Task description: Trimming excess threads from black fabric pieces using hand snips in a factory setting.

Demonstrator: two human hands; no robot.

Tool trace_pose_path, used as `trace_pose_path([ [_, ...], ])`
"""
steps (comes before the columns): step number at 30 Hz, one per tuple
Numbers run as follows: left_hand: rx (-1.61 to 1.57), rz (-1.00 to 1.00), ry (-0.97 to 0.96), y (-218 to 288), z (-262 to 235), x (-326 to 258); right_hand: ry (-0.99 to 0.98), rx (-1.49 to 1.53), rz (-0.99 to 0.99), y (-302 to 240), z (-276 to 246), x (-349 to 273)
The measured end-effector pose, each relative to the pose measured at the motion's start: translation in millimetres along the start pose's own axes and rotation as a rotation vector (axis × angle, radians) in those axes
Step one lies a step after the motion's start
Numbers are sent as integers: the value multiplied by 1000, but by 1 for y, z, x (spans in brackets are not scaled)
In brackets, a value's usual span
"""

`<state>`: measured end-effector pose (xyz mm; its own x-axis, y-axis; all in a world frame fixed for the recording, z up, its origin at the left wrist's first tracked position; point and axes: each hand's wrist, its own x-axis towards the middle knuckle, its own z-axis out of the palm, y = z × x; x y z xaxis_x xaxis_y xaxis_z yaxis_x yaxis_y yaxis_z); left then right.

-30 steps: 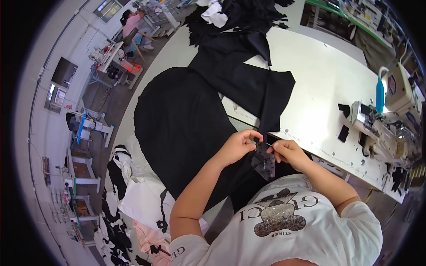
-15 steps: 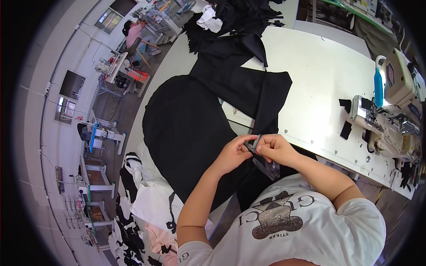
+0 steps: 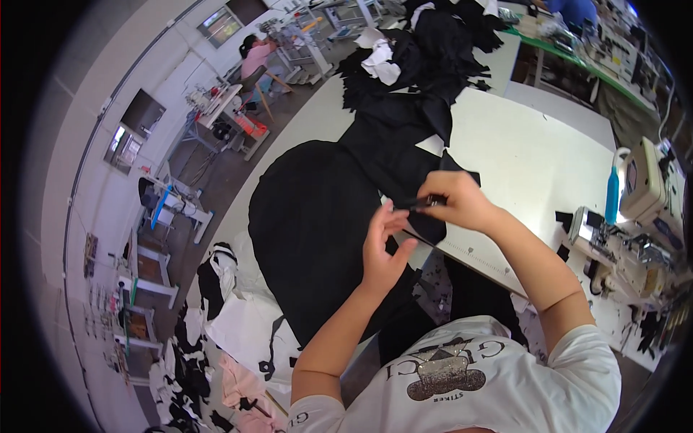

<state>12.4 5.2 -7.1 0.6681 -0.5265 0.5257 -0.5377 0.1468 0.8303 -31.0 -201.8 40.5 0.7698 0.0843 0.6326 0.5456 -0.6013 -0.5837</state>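
Note:
My left hand [image 3: 384,252] is over the table's front edge, with its thumb and fingers apart. Its fingertips come close to a narrow dark piece [image 3: 408,205] that reaches toward my right hand. My right hand [image 3: 462,199] is closed just beyond it, around something small and dark whose kind I cannot make out. Under and left of my left hand spreads a large rounded black fabric panel [image 3: 310,209]. More black fabric [image 3: 386,128] lies folded behind my hands and runs toward the far pile.
A sewing machine [image 3: 642,187] with a blue-handled tool [image 3: 612,195] stands at the right on the white table [image 3: 534,151]. Black scraps [image 3: 426,50] with white pieces heap at the far end. White and pink cloth [image 3: 238,382] lies lower left. A person [image 3: 256,61] sits at another machine.
My hands have parted slightly: the right moved up and away, and the left's fingers spread. The view has shifted, so the table sits a little lower and further right.

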Motion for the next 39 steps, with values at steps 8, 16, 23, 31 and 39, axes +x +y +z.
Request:
trace_pose_path([
  [8, 407, 122, 323, 20, 31, 72, 260, -161, -78, -71, -43, 72],
  [16, 568, 507, 639, 88, 29, 127, 409, -194, -165, -125, -64, 93],
  [23, 871, 378, 684, 43, -85, 142, 810, 9, -216, -134, -130, 65],
  [31, 1014, 90, 371, 32, -165, 152, 907, 158, -94, -135, -212, 16],
  [39, 182, -615, -1034, -42, -92, 124, 784, 266, 81, -87, -176, 28],
])
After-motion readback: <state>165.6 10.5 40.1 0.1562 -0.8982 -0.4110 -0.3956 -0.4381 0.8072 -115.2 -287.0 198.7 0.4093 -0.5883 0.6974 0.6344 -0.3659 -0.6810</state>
